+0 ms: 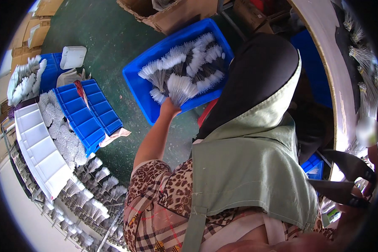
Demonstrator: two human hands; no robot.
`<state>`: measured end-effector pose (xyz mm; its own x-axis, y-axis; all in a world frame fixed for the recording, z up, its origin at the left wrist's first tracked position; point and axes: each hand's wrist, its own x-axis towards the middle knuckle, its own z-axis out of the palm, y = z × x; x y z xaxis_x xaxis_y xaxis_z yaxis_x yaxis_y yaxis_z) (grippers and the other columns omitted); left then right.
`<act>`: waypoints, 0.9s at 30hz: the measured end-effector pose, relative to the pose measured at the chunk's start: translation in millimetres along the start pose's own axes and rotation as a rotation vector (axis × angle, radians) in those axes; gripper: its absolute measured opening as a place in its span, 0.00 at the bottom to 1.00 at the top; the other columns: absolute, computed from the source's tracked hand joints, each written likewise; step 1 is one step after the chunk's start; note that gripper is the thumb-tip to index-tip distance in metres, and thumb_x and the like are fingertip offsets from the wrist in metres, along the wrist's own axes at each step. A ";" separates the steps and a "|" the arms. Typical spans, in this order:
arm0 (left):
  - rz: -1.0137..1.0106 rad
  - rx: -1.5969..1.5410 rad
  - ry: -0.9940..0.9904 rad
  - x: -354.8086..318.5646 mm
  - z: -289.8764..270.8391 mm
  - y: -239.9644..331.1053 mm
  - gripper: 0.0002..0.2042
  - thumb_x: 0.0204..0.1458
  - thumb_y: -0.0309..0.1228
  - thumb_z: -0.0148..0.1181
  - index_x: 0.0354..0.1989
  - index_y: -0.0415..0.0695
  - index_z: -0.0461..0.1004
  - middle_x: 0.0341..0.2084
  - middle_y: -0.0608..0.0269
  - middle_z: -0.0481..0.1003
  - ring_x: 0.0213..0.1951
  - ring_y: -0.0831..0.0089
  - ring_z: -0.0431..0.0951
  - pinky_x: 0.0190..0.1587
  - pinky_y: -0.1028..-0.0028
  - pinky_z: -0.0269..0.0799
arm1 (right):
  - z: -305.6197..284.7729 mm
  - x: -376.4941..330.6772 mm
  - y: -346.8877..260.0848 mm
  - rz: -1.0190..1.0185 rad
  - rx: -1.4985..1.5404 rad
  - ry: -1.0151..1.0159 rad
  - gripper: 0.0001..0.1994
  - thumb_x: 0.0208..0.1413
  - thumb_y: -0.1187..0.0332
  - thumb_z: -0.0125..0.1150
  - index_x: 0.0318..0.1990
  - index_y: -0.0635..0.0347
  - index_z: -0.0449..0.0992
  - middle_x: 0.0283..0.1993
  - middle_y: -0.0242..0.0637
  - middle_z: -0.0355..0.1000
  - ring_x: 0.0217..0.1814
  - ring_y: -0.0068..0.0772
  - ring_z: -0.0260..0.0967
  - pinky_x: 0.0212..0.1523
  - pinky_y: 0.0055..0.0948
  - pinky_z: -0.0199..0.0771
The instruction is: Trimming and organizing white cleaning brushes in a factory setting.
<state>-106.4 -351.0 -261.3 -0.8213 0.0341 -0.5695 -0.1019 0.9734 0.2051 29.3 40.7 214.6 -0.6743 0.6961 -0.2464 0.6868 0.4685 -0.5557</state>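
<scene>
My left hand (170, 109) is closed round the lower end of a bundle of thin wire brushes (180, 89) with white bristle tips fanned out at the top. It is over the near edge of a blue plastic crate (137, 93), where several more such bundles lie. At the far right, partly cut off by the picture's rim, my right hand (357, 214) grips a pair of scissors (338, 189). The dark blades stand apart with nothing seen between them. A blurred white round thing (368, 131) is just above that hand.
A cardboard box (176, 19) stands beyond the crate. To the left are blue trays (77, 113), a white tray (40, 147) and racks of brush bundles (94, 210). A worktop edge (323, 46) curves along the right, with more bundles (365, 80) beside it.
</scene>
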 end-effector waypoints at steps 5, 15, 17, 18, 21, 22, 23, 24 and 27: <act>-0.216 -0.594 -0.253 32.2 15.3 72.1 0.23 0.33 0.25 0.68 0.39 0.35 0.65 0.21 0.51 0.73 0.19 0.65 0.76 0.18 0.68 0.71 | -6.3 14.1 20.2 0.043 0.023 0.065 0.42 0.42 0.46 0.66 0.59 0.65 0.59 0.50 0.45 0.65 0.45 0.39 0.70 0.48 0.32 0.71; 0.021 -0.828 -0.265 76.8 -22.0 187.5 0.37 0.42 0.52 0.67 0.53 0.37 0.64 0.37 0.52 0.72 0.31 0.68 0.71 0.29 0.67 0.68 | 8.2 54.7 21.9 -0.682 -0.454 -0.105 0.27 0.38 0.81 0.58 0.50 0.48 0.75 0.21 0.37 0.63 0.21 0.39 0.63 0.23 0.34 0.64; 0.024 -0.680 -0.295 79.9 -11.9 206.1 0.34 0.42 0.54 0.65 0.50 0.38 0.69 0.29 0.56 0.74 0.20 0.71 0.71 0.21 0.71 0.65 | 8.2 56.2 61.7 -0.640 -0.531 0.021 0.31 0.44 0.76 0.61 0.60 0.45 0.66 0.27 0.36 0.66 0.27 0.35 0.65 0.31 0.32 0.69; 0.094 -0.654 -0.238 96.8 -2.2 193.8 0.35 0.41 0.54 0.65 0.50 0.36 0.69 0.29 0.55 0.75 0.22 0.70 0.73 0.22 0.72 0.68 | 11.7 55.9 88.5 -0.590 -0.611 0.006 0.31 0.47 0.72 0.62 0.62 0.46 0.62 0.33 0.38 0.69 0.34 0.39 0.68 0.38 0.35 0.70; 0.390 -0.701 0.064 81.1 -64.9 248.8 0.18 0.50 0.34 0.62 0.47 0.37 0.71 0.25 0.59 0.76 0.26 0.75 0.75 0.31 0.76 0.72 | 2.4 71.0 141.0 -0.258 0.006 -0.087 0.20 0.50 0.68 0.61 0.52 0.56 0.69 0.38 0.45 0.74 0.40 0.46 0.72 0.43 0.35 0.70; 0.562 -0.786 0.175 74.8 -100.0 269.3 0.14 0.52 0.31 0.59 0.46 0.38 0.71 0.27 0.61 0.75 0.28 0.78 0.74 0.35 0.78 0.71 | -6.3 73.0 147.6 -0.247 0.039 -0.045 0.15 0.52 0.67 0.59 0.47 0.58 0.72 0.33 0.42 0.73 0.37 0.42 0.72 0.41 0.33 0.69; 0.730 -0.807 0.253 51.0 -132.6 309.6 0.12 0.54 0.30 0.58 0.44 0.38 0.71 0.30 0.64 0.74 0.30 0.80 0.72 0.35 0.80 0.69 | -15.5 74.6 159.1 -0.222 0.066 -0.007 0.11 0.53 0.66 0.58 0.43 0.59 0.74 0.29 0.40 0.72 0.34 0.38 0.72 0.38 0.32 0.69; 0.767 -0.868 0.219 13.0 -167.9 353.2 0.11 0.55 0.28 0.57 0.45 0.39 0.71 0.31 0.66 0.72 0.31 0.82 0.70 0.37 0.81 0.69 | -21.9 78.8 170.2 -0.121 0.163 0.046 0.10 0.56 0.64 0.55 0.39 0.60 0.76 0.25 0.35 0.69 0.29 0.31 0.68 0.34 0.29 0.68; 1.020 -0.912 0.100 -37.2 -216.1 441.6 0.13 0.54 0.27 0.59 0.46 0.38 0.70 0.31 0.66 0.71 0.31 0.82 0.71 0.37 0.81 0.70 | -32.0 110.4 188.1 0.040 0.550 0.076 0.15 0.64 0.59 0.45 0.42 0.57 0.75 0.20 0.25 0.60 0.17 0.14 0.53 0.21 0.20 0.59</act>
<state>-242.2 28.7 22.5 -0.7865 0.5846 0.1994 0.2685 0.0329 0.9627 92.7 223.1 108.3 -0.6155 0.7540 -0.2293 0.4547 0.1022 -0.8847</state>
